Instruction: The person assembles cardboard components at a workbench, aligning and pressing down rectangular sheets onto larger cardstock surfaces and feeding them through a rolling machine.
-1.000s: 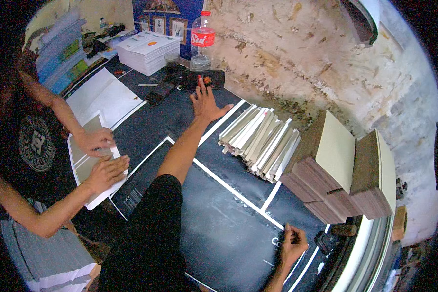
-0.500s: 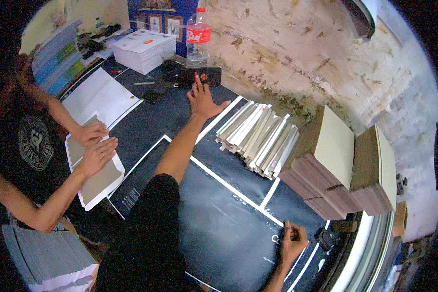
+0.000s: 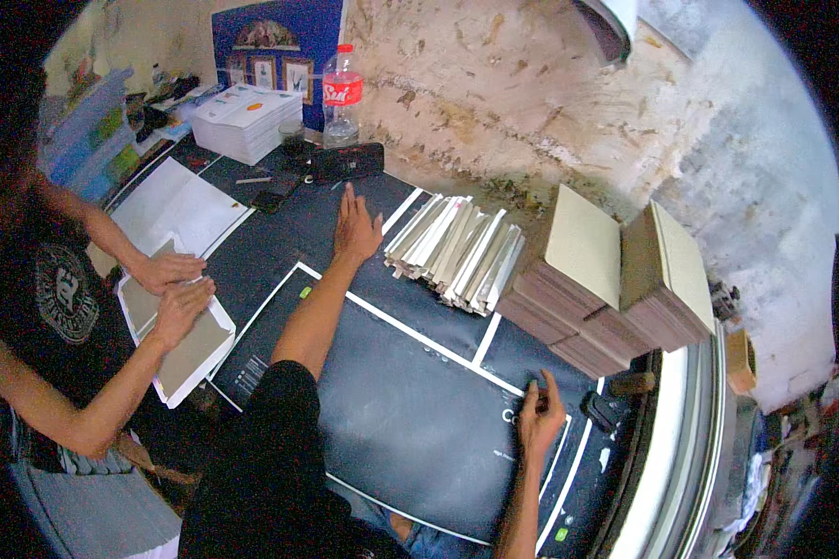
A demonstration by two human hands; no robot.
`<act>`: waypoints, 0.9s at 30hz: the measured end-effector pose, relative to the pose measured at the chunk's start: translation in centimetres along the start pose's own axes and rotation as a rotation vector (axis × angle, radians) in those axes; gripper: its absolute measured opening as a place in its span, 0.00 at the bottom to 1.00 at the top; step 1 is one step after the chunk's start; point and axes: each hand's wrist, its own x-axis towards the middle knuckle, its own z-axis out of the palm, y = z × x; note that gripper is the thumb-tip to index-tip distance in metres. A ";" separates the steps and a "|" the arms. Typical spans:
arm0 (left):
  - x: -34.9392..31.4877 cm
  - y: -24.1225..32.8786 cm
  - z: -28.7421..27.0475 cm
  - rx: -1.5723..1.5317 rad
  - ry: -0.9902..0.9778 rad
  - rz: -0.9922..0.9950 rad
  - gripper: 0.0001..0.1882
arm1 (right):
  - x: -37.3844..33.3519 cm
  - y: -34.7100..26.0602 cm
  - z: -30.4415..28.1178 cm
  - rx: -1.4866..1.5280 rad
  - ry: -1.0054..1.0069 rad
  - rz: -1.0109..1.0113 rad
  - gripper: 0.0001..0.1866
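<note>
My left hand [image 3: 356,228] reaches out over the black tabletop [image 3: 298,238], its fingers stretched and holding nothing. Just beyond its fingertips stands a black oblong device [image 3: 347,162], apart from them. My right hand [image 3: 541,419] is at the right edge of a large black printed sheet [image 3: 410,401] with white borders. Its thumb and forefinger are raised and apart, and nothing shows between them. A bundle of narrow paper and card strips [image 3: 457,250] lies between my hands, farther back.
At the left, a co-worker's hands [image 3: 179,289] press on a grey board with white edges [image 3: 196,354]. Stacks of grey-brown boards [image 3: 569,279] stand at the right, near a black object [image 3: 599,410]. A bottle [image 3: 341,116], a paper stack [image 3: 242,130] and a dark phone [image 3: 277,196] sit at the back.
My left hand has drawn back from the black device, which its fingertip was at before. My right hand's fingers have spread from a closer pinch. The whole view has shifted somewhat.
</note>
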 end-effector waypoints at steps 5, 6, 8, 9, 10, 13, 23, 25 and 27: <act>-4.1 5.2 2.7 -0.012 -0.288 0.086 0.31 | -0.6 4.1 -3.1 -0.058 -0.153 -0.005 0.12; -7.3 8.3 4.2 0.052 -0.597 0.144 0.29 | -2.0 4.1 -5.4 -0.208 -0.118 -0.130 0.19; -2.2 -7.5 1.8 0.105 0.015 0.288 0.31 | -3.1 -4.4 -2.6 -0.088 -0.260 -0.180 0.37; -4.3 -5.9 4.9 0.091 -0.106 0.359 0.31 | -5.0 -3.2 -4.6 -0.041 -0.331 -0.126 0.38; -1.2 -8.3 3.2 0.071 -0.106 0.268 0.31 | -7.5 -4.4 -6.0 0.026 -0.313 -0.165 0.32; -1.3 -9.3 5.0 0.051 -0.014 0.531 0.30 | -17.5 -3.1 -13.1 0.229 -0.322 -0.021 0.15; -5.6 -7.6 3.0 0.144 -0.021 0.591 0.29 | -48.2 11.0 -34.1 -0.682 0.514 0.891 0.18; -6.7 -6.4 2.4 0.062 -0.036 0.525 0.30 | -49.9 13.8 -37.5 -0.635 0.551 0.703 0.22; -6.8 -6.2 1.4 0.032 -0.044 0.504 0.32 | -51.4 16.5 -38.1 -0.642 0.462 0.765 0.25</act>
